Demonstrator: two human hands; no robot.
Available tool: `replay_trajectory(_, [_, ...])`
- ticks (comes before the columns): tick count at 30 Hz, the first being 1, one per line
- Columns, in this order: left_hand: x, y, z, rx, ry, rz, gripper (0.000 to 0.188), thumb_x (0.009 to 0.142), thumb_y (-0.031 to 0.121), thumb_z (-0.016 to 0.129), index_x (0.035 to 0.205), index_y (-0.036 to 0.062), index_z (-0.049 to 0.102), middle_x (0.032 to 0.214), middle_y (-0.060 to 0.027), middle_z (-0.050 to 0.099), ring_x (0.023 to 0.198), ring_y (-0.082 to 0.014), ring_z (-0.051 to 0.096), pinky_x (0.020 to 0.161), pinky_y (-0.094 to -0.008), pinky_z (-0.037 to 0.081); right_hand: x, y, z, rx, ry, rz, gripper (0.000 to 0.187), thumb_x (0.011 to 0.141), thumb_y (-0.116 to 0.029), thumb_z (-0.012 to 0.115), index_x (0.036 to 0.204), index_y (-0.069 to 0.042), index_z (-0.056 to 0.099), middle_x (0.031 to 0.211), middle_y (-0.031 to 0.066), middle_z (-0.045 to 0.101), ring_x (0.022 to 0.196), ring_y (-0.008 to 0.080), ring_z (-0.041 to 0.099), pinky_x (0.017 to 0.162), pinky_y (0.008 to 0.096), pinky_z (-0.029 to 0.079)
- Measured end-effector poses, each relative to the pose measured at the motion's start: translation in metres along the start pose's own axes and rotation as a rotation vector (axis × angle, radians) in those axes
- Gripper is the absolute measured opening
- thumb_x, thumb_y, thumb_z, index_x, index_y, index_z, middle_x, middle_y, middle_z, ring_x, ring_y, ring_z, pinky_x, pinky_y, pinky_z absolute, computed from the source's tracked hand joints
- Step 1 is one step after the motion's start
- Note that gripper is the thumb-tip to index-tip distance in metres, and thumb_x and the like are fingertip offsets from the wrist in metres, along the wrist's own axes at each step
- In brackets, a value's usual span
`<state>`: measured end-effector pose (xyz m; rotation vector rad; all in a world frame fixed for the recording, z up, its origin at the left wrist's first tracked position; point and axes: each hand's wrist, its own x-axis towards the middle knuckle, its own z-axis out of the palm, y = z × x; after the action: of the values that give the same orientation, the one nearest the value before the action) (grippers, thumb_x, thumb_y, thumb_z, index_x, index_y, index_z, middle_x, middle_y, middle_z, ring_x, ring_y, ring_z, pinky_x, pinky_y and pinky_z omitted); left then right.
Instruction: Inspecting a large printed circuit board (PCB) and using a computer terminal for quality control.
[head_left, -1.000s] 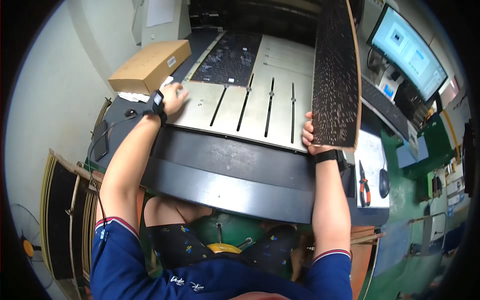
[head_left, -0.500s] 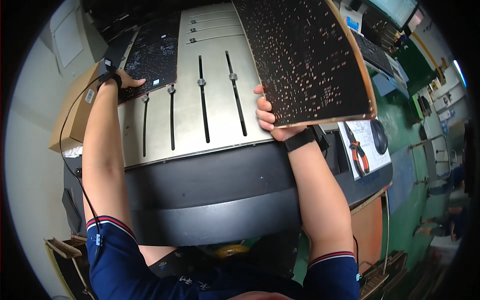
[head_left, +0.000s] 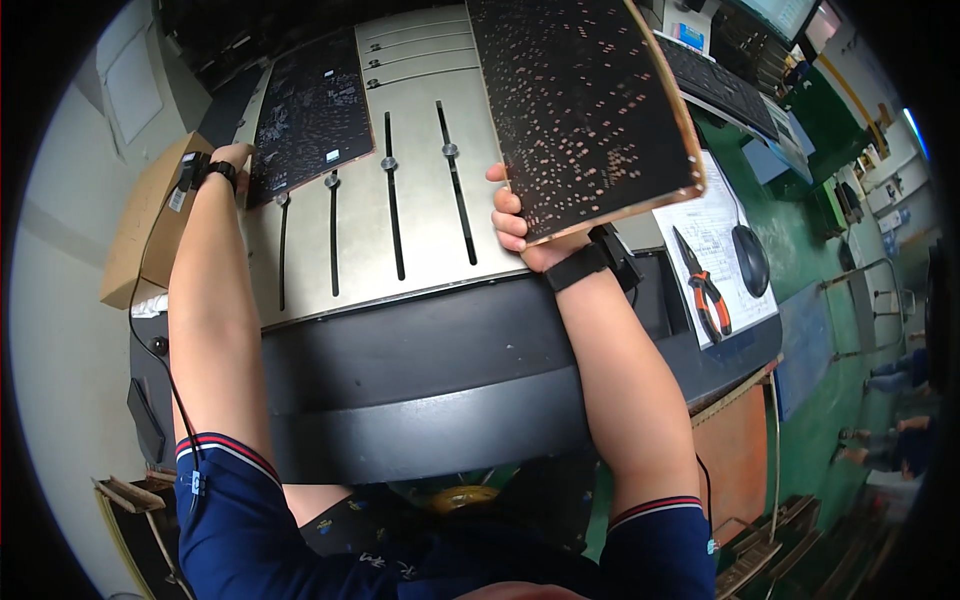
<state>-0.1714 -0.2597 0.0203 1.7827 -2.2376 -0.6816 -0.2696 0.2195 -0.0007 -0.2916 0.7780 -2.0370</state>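
Note:
My right hand [head_left: 528, 222] grips a large black circuit board panel [head_left: 580, 110] with copper-coloured pads by its near left corner. Fingers wrap over the left edge, and the panel stands tilted above the metal plate [head_left: 425, 210]. A second dark circuit board [head_left: 312, 120], with two small white patches, lies on the plate's left part. At that board's left edge is my left hand [head_left: 236, 154]; its fingers are mostly hidden, so its grip does not show. Round knobs [head_left: 389, 163] sit in the plate's long slots, close below the lying board.
A cardboard box [head_left: 155, 225] stands left of my left forearm. To the right, orange-handled pliers [head_left: 708, 295] and a black mouse [head_left: 751, 262] lie on a written sheet [head_left: 700, 240]. Beyond are a keyboard [head_left: 715, 85] and a screen [head_left: 785, 15]. A cable hangs along my left arm.
The lying board has shifted right on the plate. My left thumb has left its surface, and the hand is now at its left edge. The held panel has moved left with my right hand.

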Motion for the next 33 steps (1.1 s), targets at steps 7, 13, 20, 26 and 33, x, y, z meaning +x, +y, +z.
replay_trajectory(7, [0.026, -0.024, -0.007, -0.431, -0.079, -0.162, 0.019, 0.086, 0.026, 0.059, 0.08, 0.0113, 0.048, 0.055, -0.0015, 0.046, 0.04, -0.014, 0.046, 0.036, -0.0266, 0.038, 0.004, 0.003, 0.008, -0.057, 0.038, 0.015, 0.031, 0.093, -0.031, 0.04, 0.105, -0.003, 0.047, 0.061, -0.0006, 0.045, 0.041, 0.0084, 0.04, 0.033, 0.022, 0.03])
replay_trajectory(13, [-0.023, 0.019, 0.0, -0.178, -0.114, -0.19, 0.03, 0.082, 0.036, 0.062, 0.089, 0.0076, 0.055, 0.07, -0.0055, 0.056, 0.057, -0.0186, 0.057, 0.05, -0.0354, 0.047, 0.0, -0.003, 0.008, -0.167, 0.152, 0.025, 0.035, 0.091, -0.037, 0.043, 0.102, -0.004, 0.047, 0.055, -0.0037, 0.037, 0.038, 0.0067, 0.033, 0.033, 0.0233, 0.026])
replay_trajectory(20, [-0.01, 0.006, 0.021, -0.294, -0.136, -0.215, 0.032, 0.082, 0.037, 0.063, 0.09, 0.007, 0.057, 0.071, -0.0032, 0.056, 0.05, -0.0131, 0.051, 0.044, -0.0283, 0.04, 0.0, -0.009, -0.003, -0.178, 0.074, 0.056, 0.037, 0.096, -0.034, 0.039, 0.105, 0.0, 0.05, 0.063, 0.0019, 0.049, 0.045, 0.0108, 0.044, 0.035, 0.0236, 0.033])
replay_trajectory(26, [0.057, -0.021, -0.004, -0.262, -0.095, -0.102, 0.016, 0.09, 0.02, 0.058, 0.085, 0.0052, 0.059, 0.069, -0.0045, 0.055, 0.051, -0.0136, 0.047, 0.046, -0.0284, 0.038, -0.002, -0.006, 0.031, -0.163, 0.175, 0.032, 0.035, 0.09, -0.042, 0.046, 0.089, -0.007, 0.046, 0.048, -0.0059, 0.028, 0.034, 0.0063, 0.024, 0.033, 0.0247, 0.02])
replay_trajectory(33, [-0.004, -0.014, -0.041, -0.716, -0.16, 0.018, 0.018, 0.095, 0.017, 0.049, 0.099, 0.0029, 0.061, 0.085, -0.0102, 0.064, 0.073, -0.0222, 0.061, 0.068, -0.0385, 0.05, -0.003, -0.004, 0.016, -0.291, 0.14, 0.053, 0.03, 0.097, -0.03, 0.042, 0.107, -0.003, 0.049, 0.064, -0.0006, 0.047, 0.045, 0.0085, 0.044, 0.035, 0.0211, 0.033])
